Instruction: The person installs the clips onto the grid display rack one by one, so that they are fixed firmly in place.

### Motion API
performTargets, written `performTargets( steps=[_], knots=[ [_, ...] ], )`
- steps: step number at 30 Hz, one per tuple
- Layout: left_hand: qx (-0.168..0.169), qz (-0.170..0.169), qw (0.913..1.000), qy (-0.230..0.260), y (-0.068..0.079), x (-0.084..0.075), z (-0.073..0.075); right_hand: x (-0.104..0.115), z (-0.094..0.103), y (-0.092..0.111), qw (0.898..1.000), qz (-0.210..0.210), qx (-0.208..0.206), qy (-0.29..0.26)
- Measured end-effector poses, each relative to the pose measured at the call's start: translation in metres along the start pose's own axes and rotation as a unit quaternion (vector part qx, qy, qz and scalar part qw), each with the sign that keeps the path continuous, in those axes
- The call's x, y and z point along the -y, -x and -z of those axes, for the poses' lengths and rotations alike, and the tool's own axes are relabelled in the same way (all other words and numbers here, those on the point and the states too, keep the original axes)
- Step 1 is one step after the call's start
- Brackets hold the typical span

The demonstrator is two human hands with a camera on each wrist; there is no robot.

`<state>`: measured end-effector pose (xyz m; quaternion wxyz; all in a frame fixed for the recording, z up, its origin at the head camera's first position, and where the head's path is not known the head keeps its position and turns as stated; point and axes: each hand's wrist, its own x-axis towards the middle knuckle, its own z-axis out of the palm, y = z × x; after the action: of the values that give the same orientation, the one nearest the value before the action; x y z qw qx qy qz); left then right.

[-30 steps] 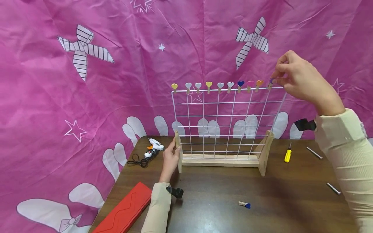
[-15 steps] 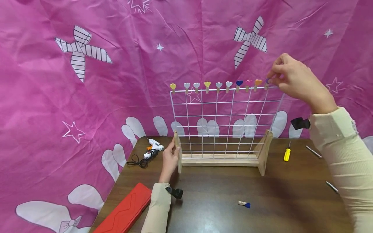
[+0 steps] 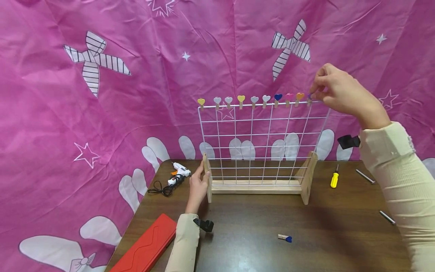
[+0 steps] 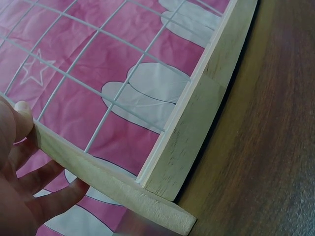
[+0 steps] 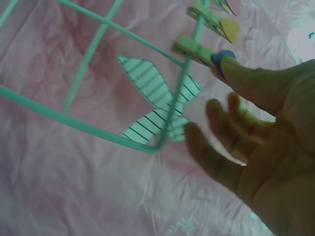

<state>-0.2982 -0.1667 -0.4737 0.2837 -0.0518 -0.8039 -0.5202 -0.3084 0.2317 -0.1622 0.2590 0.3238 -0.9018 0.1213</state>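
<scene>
A white wire grid (image 3: 261,134) stands upright in a wooden stand (image 3: 256,190) on the table. Heart-topped mini clothespins in yellow, white, dark blue, pink and orange line its top wire, such as this orange one (image 3: 299,97). My right hand (image 3: 344,92) pinches the purple-heart clothespin (image 5: 197,53) by its heart end, at the right end of the row. Its wooden jaws sit across the top wire in the right wrist view. My left hand (image 3: 198,185) grips the stand's left side piece (image 4: 98,172), thumb on the near side and fingers round the edge.
A dark-blue-heart clothespin (image 3: 284,238) lies on the table in front. At left are a white glue gun (image 3: 180,172) with a black cord and a red box (image 3: 146,241). A yellow screwdriver (image 3: 334,179) and two metal rods (image 3: 387,217) lie at right.
The view has shifted slightly. My right hand stays at the purple clothespin, now a little closer to the orange one. My left hand keeps its hold on the stand.
</scene>
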Motion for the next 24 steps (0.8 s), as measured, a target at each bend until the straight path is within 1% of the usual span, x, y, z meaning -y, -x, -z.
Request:
performTargets(
  steps=[3,6,8,11,15,22,24],
  knots=[
    [0.0,-0.002,1.0,0.0,0.0,0.001,-0.001,0.003,0.005,0.003,0.999,-0.022,0.03,0.0],
    [-0.002,-0.004,1.0,0.003,0.0,0.001,-0.001,0.009,0.006,0.01,0.999,-0.038,0.035,-0.007],
    [-0.005,-0.006,0.9999,0.008,-0.001,0.001,-0.001,0.013,0.003,0.018,0.999,-0.043,0.02,-0.01],
    [-0.005,-0.007,0.9999,0.012,-0.001,0.001,0.0,0.02,-0.003,0.034,0.999,-0.036,-0.021,-0.016],
    [0.0,-0.007,0.9999,0.015,-0.001,0.002,0.001,0.029,-0.013,0.057,0.998,-0.021,-0.058,-0.022],
    [0.009,-0.008,0.9998,0.013,-0.002,0.003,0.0,0.04,-0.037,0.099,0.997,-0.018,-0.067,-0.024],
    [0.011,-0.007,0.9999,0.011,-0.002,0.003,0.0,0.041,-0.046,0.109,0.997,-0.009,-0.077,-0.027]
  ],
)
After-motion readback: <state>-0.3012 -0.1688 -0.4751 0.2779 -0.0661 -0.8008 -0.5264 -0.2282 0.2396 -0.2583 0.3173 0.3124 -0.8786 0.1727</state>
